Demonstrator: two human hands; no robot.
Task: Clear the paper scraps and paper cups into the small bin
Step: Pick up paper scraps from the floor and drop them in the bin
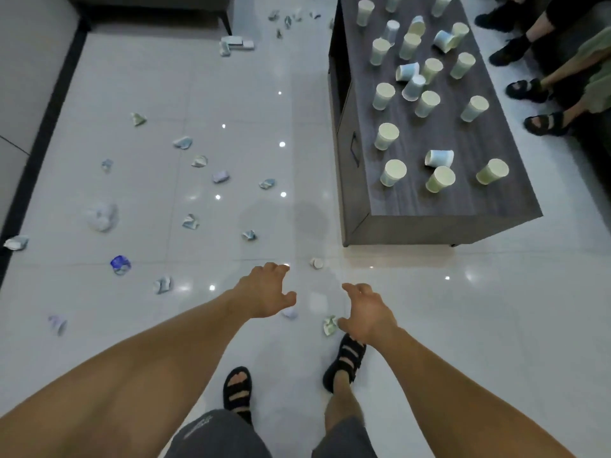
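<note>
Paper scrap [330, 326] part-hidden by right hand [368, 314], v. blurry.

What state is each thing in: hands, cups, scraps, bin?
Left hand: open, empty.
Right hand: open, empty, beside a crumpled scrap.
Standing paper cups: on the coffee table.
Tipped paper cups: on their sides, same table.
Floor cup: on its side.
Paper scraps: crumpled, scattered on the floor.
Small bin: not in view.
</note>
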